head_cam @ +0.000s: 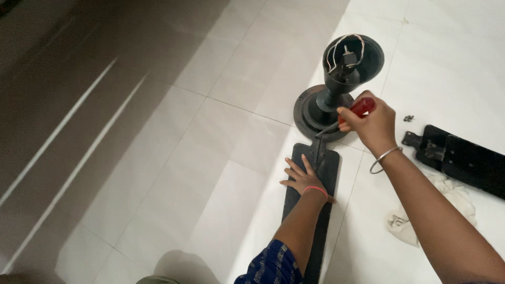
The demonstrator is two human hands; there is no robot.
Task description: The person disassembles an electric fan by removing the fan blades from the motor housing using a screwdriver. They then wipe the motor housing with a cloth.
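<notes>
A dark ceiling fan lies on the white tiled floor, with its round motor body (pixel 315 113) and its cup-shaped canopy (pixel 351 60) holding loose white wires. One long black blade (pixel 327 173) runs from the motor toward me. My left hand (pixel 302 178) presses flat on that blade, fingers spread. My right hand (pixel 371 123) grips a red-handled screwdriver (pixel 360 109), whose metal shaft points down-left to the blade's bracket near the motor. A silver bangle circles my right wrist.
A second, detached black blade (pixel 463 160) with its bracket lies at the right. A crumpled white cloth (pixel 447 205) sits beneath my right forearm. Small loose screws (pixel 408 118) rest on the tile near the detached blade. A dark shaded area covers the left.
</notes>
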